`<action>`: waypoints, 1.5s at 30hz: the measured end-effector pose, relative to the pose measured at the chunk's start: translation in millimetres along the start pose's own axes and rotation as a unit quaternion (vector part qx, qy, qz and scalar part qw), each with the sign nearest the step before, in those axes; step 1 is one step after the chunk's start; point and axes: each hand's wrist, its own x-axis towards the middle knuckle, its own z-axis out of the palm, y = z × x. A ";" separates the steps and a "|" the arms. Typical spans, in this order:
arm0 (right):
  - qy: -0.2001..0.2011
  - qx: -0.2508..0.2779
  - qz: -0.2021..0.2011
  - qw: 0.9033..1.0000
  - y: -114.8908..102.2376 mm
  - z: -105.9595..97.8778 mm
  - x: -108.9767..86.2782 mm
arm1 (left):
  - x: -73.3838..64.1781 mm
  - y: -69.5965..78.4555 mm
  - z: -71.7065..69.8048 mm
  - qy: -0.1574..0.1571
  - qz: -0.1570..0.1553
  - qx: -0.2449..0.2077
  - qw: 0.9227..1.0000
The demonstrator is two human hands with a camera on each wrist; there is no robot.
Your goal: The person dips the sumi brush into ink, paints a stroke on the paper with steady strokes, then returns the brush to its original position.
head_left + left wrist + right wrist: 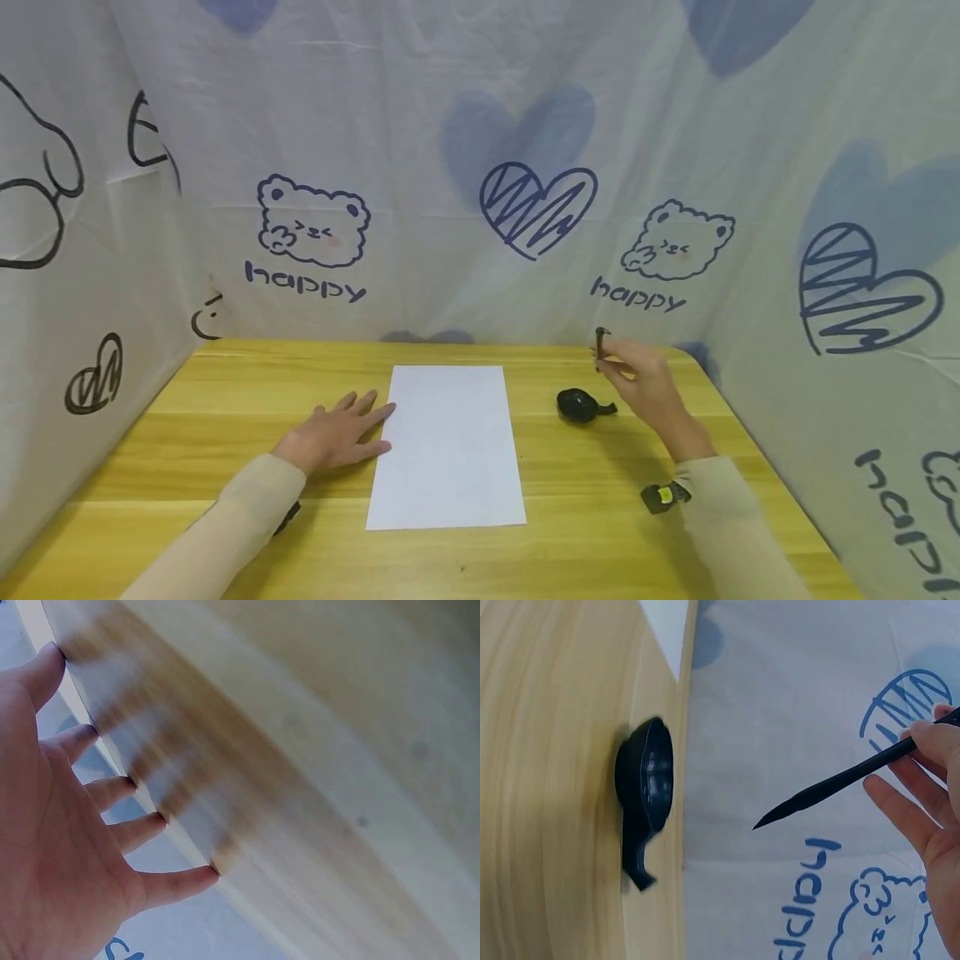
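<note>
A white sheet of paper (450, 450) lies upright-oriented on the wooden table. At its left edge, my left hand (337, 433) spreads its fingers, the tips of index finger and thumb reaching the paper. The left wrist view shows the fingertips (180, 879) down on the surface, palm raised. My right hand (641, 383) pinches a dark ink brush (832, 784) between thumb and fingers, its pointed black tip in the air. Below and left of that hand sits a small black bowl with a short handle (577, 406), apart from the brush.
The wooden table (585, 542) has back and side edges close to a white curtain (420, 250) printed with hearts and bears. A dark wrist device (660, 497) is strapped at the right sleeve. A corner of the paper shows in the right wrist view.
</note>
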 end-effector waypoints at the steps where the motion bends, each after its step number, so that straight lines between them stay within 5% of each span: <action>1: 0.003 0.002 0.002 1.000 -0.8 1.9 0.7 | 0.9 -0.2 0.2 0.001 0.001 0.001 1.000; 36: 0.049 0.025 0.120 0.991 -6.3 14.9 -1.5 | 4.7 -4.3 5.8 0.006 -0.001 -0.004 1.000; 45: 0.065 0.045 0.180 0.980 -11.5 16.6 0.0 | 4.3 -3.7 6.5 0.007 -0.002 0.000 1.000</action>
